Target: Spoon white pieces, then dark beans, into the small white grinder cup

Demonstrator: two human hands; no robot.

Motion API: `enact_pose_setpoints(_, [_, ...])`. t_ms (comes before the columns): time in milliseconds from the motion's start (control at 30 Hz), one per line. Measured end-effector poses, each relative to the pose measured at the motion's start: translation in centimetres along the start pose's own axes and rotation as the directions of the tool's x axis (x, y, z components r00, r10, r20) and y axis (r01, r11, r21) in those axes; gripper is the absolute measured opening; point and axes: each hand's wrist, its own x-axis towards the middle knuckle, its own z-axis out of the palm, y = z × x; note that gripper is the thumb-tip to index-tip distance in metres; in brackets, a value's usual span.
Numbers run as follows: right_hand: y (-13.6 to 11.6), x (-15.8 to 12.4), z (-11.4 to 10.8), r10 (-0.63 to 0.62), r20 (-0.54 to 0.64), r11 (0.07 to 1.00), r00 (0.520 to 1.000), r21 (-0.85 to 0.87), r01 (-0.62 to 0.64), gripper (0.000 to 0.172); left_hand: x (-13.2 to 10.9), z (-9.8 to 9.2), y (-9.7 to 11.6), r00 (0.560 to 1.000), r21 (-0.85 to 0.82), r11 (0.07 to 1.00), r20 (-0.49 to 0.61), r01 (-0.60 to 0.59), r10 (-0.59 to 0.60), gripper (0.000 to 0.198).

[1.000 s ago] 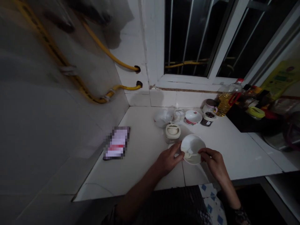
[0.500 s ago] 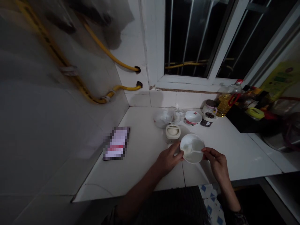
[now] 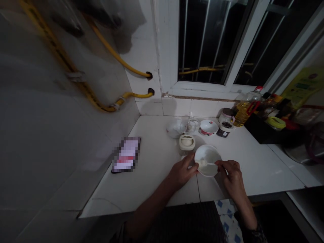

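My left hand [image 3: 184, 171] grips the left rim of a white bowl [image 3: 208, 152], thumb on the near edge. The bowl is tipped toward me above the counter, and a pale substance lies in its lower left part. Between the fingers of my right hand [image 3: 231, 173] is the handle of a small white spoon [image 3: 209, 164], its head down in the bowl against the pale stuff. Just beyond my left hand stands a squarish jar [image 3: 186, 143] with a cream rim and pale contents.
Behind the jar are a clear bowl [image 3: 174, 129], a flowered bowl [image 3: 208, 127] and a dark-filled jar [image 3: 224, 129]. An oil bottle [image 3: 242, 113] stands at the back right. A phone-like object [image 3: 126, 155], blurred out, lies left on the white counter [image 3: 154, 165].
My right hand has shifted slightly left with the spoon, its wrist turning a little. The bowl and my left hand stay almost where they were.
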Motion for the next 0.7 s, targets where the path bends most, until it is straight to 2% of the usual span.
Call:
enact_pose_setpoints(100, [-0.03, 0.11, 0.2, -0.066, 0.01, 0.997, 0.998, -0.035, 0.066, 0.019, 0.03, 0.08, 0.06, 1.0, 0.017, 1.0, 0.009, 0.012, -0.012, 0.019])
enact_pose_setpoints(233, [0.0, 0.17, 0.41, -0.033, -0.034, 0.999, 0.999, -0.042, 0.032, 0.019, -0.1, 0.33, 0.01, 0.998, -0.014, 0.999, 0.036, 0.042, -0.042, 0.018])
enact_pose_setpoints(367, [-0.14, 0.11, 0.48, 0.004, 0.019, 1.0, 1.0, 0.01, -0.004, 0.02, -0.24, 0.52, -0.11, 0.998, -0.041, 0.998, 0.034, 0.049, -0.048, 0.017])
enact_pose_setpoints(533, [-0.43, 0.08, 0.82, 0.221, 0.052, 0.966, 0.974, 0.128, -0.225, 0.022, -0.3, 0.54, -0.16, 1.0, -0.004, 1.0, -0.001, 0.005, -0.005, 0.019])
enact_pose_setpoints(633, [-0.59, 0.31, 0.94, 0.378, 0.063, 0.897, 0.924, 0.223, -0.382, 0.024, -0.24, 0.46, -0.13, 1.0, 0.007, 1.0, 0.015, 0.016, -0.016, 0.019])
enact_pose_setpoints(700, [-0.67, 0.57, 0.81, 0.475, 0.083, 0.818, 0.876, 0.327, -0.474, 0.025, -0.17, 0.35, -0.1, 0.999, -0.023, 0.999, 0.035, 0.041, -0.04, 0.019])
